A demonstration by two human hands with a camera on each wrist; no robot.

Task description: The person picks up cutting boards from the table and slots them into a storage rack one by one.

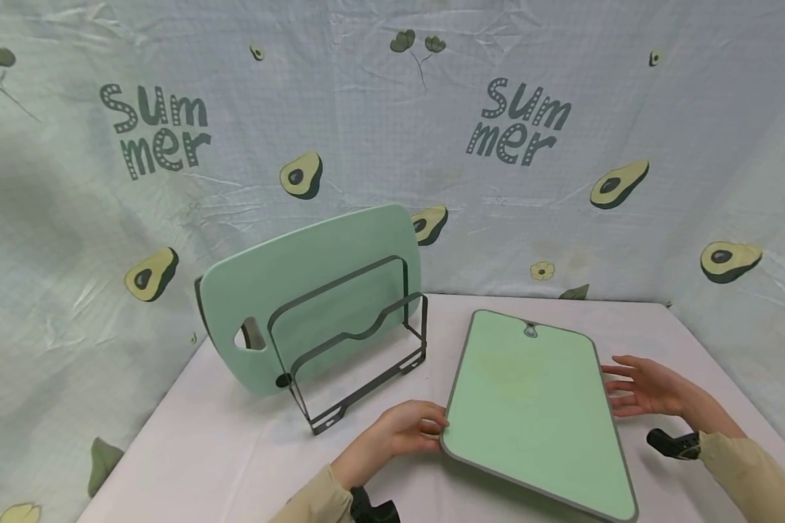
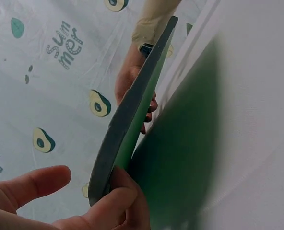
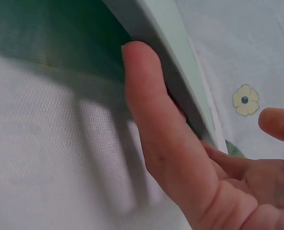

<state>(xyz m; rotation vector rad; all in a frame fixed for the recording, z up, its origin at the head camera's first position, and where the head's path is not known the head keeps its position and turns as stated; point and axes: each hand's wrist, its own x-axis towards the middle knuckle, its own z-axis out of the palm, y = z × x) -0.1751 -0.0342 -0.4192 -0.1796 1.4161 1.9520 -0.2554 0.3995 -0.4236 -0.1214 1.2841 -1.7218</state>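
Observation:
A light green cutting board with a grey rim and a small ring-shaped fitting near its far edge slants above the table, its shadow showing beneath in both wrist views. At its left edge, my left hand holds the board with bent fingers tucked under the rim; the thumb stands apart from it. On the opposite side my right hand reaches under the edge with fairly straight fingers, its thumb raised and clear of the board. Some fingertips are hidden behind the board.
To the left stands a dark wire rack with another green board, which has a handle hole, leaning in it. Pale cloth covers the table. A curtain printed with avocados rises behind the table and along its sides.

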